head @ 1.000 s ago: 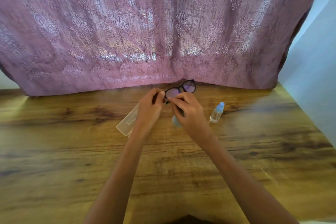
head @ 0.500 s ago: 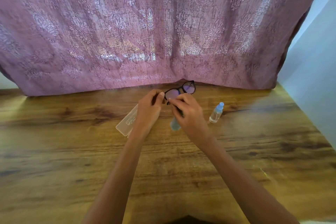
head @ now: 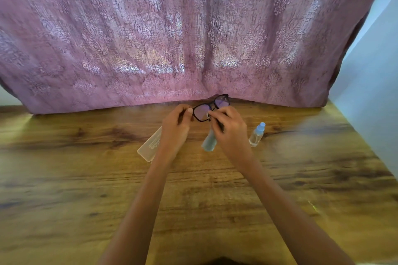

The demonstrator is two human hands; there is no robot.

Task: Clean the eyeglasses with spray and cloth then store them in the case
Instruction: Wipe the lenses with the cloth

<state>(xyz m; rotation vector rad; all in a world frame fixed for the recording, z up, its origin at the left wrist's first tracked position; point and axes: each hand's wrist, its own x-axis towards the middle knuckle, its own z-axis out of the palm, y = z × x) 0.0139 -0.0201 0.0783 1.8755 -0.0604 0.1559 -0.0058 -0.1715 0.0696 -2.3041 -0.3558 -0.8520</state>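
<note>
Black-framed eyeglasses (head: 212,106) are held up above the far middle of the wooden table (head: 86,178). My left hand (head: 175,129) pinches the frame's left end. My right hand (head: 229,131) presses a pale blue cloth (head: 209,142) against the left lens, and the cloth hangs down below the fingers. A translucent glasses case (head: 148,145) lies on the table under my left wrist, partly hidden. The small clear spray bottle (head: 256,135) with a blue cap stands to the right of my right hand.
A mauve patterned curtain (head: 193,34) hangs along the table's far edge, just behind the eyeglasses. A pale wall (head: 370,97) borders the table on the right.
The blue cloth now hangs lower and shows more below my right hand, whose fingers have shifted slightly on the lens. Glasses, case and bottle stay in place.
</note>
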